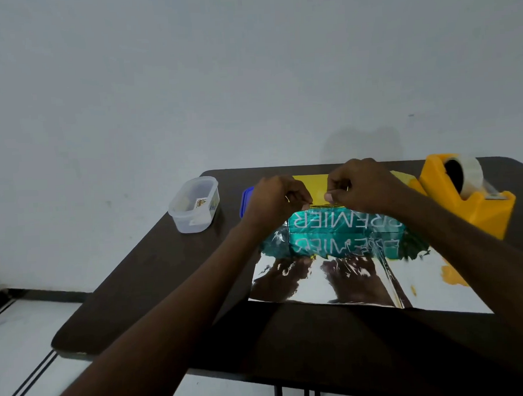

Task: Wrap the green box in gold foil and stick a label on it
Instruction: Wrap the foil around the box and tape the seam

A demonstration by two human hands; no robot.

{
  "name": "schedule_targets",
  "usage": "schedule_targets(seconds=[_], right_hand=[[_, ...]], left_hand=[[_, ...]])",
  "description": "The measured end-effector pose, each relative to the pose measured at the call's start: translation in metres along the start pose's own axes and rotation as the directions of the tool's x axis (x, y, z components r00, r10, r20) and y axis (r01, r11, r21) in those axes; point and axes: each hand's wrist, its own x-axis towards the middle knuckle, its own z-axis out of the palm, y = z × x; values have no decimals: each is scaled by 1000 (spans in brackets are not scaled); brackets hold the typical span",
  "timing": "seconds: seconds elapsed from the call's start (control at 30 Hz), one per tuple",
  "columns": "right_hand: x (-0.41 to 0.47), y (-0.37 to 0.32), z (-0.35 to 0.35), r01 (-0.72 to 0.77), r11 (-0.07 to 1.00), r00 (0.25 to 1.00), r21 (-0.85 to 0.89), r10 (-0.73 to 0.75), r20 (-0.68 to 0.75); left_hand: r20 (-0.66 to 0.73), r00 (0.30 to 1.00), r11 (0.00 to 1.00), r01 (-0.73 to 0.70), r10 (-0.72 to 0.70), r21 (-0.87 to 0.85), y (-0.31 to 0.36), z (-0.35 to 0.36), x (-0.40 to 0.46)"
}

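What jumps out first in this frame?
Both hands, left hand and right hand, pinch the far edge of the mirror-shiny gold foil sheet over the teal-green lettered box at the dark table's centre. A bright yellow tape dispenser stands at the right, and a clear plastic tub at the left.

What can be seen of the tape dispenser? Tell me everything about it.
The tape dispenser is a chunky yellow block, plastic by its look, holding a roll of clear tape in a slot at its top. A strip runs from the roll to the cutter at its near right end. It stands upright on the dark table at the far right, beside the foil sheet. Neither hand touches it.
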Motion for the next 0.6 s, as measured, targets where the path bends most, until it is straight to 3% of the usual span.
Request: schedule_targets(seconds=[0.27, 0.6], right_hand=[[14, -11, 17, 36, 995, 999, -97, -34, 24], [19, -14, 24, -30, 988, 999, -155, 36, 34]], left_hand=[[-21, 1000, 1000, -11, 11, 6, -1, 0, 0], [7, 1000, 999, 19, -19, -33, -6, -2, 0]])
